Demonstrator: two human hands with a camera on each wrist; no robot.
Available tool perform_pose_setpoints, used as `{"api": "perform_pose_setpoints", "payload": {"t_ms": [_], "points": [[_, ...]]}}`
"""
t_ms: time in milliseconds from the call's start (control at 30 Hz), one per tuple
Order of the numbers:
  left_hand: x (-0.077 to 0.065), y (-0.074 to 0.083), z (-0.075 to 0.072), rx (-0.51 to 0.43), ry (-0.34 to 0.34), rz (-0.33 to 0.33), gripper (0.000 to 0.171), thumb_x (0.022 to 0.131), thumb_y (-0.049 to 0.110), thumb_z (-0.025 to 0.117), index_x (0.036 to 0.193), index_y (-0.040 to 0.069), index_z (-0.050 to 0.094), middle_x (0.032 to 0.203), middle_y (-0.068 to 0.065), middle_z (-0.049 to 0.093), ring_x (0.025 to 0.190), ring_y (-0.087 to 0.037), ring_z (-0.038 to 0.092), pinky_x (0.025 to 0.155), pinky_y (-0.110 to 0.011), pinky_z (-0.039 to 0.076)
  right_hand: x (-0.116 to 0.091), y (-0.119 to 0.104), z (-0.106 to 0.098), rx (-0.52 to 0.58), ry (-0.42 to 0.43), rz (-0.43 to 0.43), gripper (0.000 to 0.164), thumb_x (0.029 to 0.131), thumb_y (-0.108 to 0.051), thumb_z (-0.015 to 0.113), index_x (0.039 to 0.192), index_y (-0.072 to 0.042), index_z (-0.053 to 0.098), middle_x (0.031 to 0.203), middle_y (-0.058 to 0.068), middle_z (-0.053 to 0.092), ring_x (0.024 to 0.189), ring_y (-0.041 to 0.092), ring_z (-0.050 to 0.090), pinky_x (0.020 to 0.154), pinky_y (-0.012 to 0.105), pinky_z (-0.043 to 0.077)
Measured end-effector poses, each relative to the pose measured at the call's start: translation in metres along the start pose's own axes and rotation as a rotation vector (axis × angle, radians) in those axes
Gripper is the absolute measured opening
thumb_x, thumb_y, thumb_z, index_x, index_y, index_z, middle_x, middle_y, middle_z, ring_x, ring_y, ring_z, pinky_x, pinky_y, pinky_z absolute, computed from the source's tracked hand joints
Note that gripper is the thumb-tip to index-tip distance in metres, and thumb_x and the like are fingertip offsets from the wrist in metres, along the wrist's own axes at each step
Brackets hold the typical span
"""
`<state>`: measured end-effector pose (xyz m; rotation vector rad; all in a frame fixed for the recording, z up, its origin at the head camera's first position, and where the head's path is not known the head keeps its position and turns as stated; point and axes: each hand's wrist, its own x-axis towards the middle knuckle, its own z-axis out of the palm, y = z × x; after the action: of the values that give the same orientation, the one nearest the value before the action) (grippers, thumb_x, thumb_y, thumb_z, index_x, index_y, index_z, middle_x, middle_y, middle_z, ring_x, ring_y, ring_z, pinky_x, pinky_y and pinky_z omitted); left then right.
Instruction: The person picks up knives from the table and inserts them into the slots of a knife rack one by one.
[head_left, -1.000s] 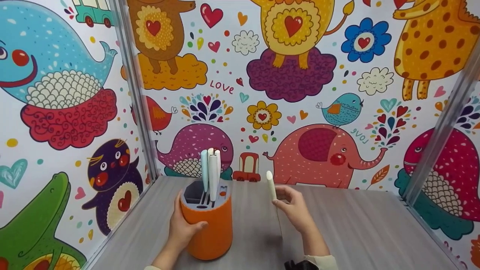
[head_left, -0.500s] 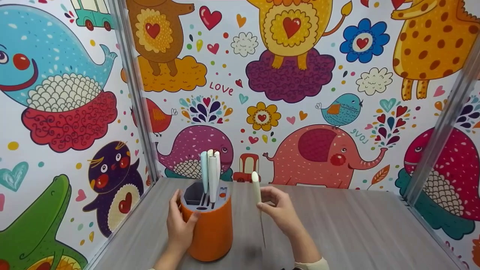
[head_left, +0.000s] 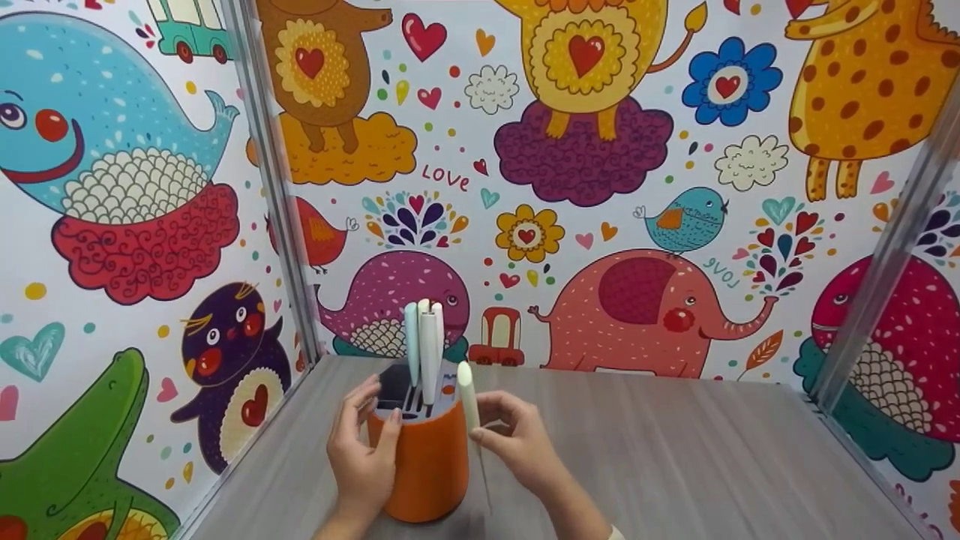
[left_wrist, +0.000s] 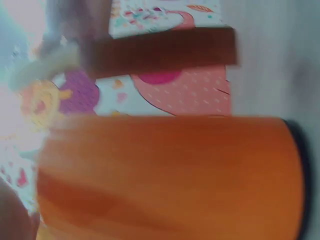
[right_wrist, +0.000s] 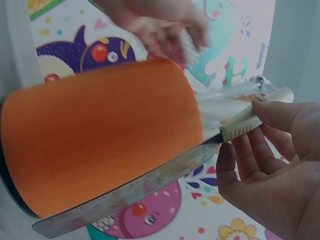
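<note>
An orange knife block (head_left: 427, 465) with a grey slotted top stands upright on the table, with several pale-handled knives (head_left: 426, 352) in its slots. My right hand (head_left: 517, 439) pinches the cream handle of another knife (right_wrist: 130, 190) between thumb and fingers. That knife's long, square-ended blade points down beside the block's right side, outside the slots. At the block's left, my left hand (head_left: 364, 450) has its fingers loosely bent near the rim, the thumb at the front edge. Whether it touches the block is hard to tell. The left wrist view is blurred.
The grey wood-grain table (head_left: 675, 450) runs back to a cartoon-printed wall (head_left: 585, 225). Printed side panels (head_left: 150, 247) with metal corner posts (head_left: 274, 187) stand at left and right.
My right hand has brought the knife leftward, close to the block's right side. My left hand has loosened from the block's side, its fingers now up by the rim.
</note>
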<state>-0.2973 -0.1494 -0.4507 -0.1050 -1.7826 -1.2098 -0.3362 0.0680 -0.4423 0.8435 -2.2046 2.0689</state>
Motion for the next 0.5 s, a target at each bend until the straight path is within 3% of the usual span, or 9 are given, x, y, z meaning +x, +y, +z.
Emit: {"api": "perform_pose_setpoints", "payload": {"t_ms": [67,167,300,400,500], "points": [[-0.004,0.014,-0.003,-0.030,-0.042,0.033,0.041,0.086,-0.001,0.071,0.125,0.008,0.060,0.133,-0.004,0.063,0.121,-0.016,0.059,0.102,-0.010,0.041,-0.001,0.001,0.007,0.018,-0.019,0.019,0.032,0.089,-0.024,0.074,0.117,-0.011,0.065,0.113,0.019,0.068,0.097,0.026,0.067,0.088,0.031,0.058],[-0.010,0.031,-0.006,-0.067,-0.142,0.010,0.045,0.087,0.004,0.072,0.128,0.013,0.058,0.134,0.001,0.062,0.121,-0.016,0.060,0.101,-0.019,0.047,-0.002,0.002,0.016,0.039,-0.031,0.012,0.031,0.089,-0.023,0.074,0.117,-0.011,0.066,0.114,0.023,0.067,0.097,0.028,0.067,0.089,0.031,0.058],[-0.016,0.045,-0.004,-0.159,-0.332,-0.167,0.047,0.091,0.020,0.072,0.134,0.019,0.052,0.135,0.003,0.060,0.121,-0.015,0.062,0.101,-0.031,0.051,-0.005,0.001,0.024,0.048,-0.044,-0.032,0.033,0.090,-0.023,0.073,0.119,-0.009,0.065,0.113,0.021,0.068,0.097,0.028,0.068,0.089,0.033,0.058],[-0.017,0.048,-0.001,-0.236,-0.455,-0.296,0.051,0.093,0.029,0.069,0.137,0.018,0.047,0.136,-0.001,0.060,0.120,-0.017,0.063,0.102,-0.033,0.051,-0.007,0.000,0.028,0.041,-0.058,-0.064,0.033,0.091,-0.023,0.072,0.119,-0.009,0.065,0.111,0.017,0.069,0.095,0.023,0.068,0.088,0.033,0.059],[-0.017,0.046,0.001,-0.266,-0.532,-0.327,0.053,0.095,0.031,0.067,0.140,0.013,0.045,0.136,-0.009,0.060,0.118,-0.021,0.065,0.100,-0.033,0.053,-0.008,-0.001,0.032,0.030,-0.058,-0.091,0.032,0.090,-0.022,0.072,0.118,-0.009,0.065,0.111,0.015,0.070,0.094,0.019,0.068,0.086,0.032,0.059]]}}
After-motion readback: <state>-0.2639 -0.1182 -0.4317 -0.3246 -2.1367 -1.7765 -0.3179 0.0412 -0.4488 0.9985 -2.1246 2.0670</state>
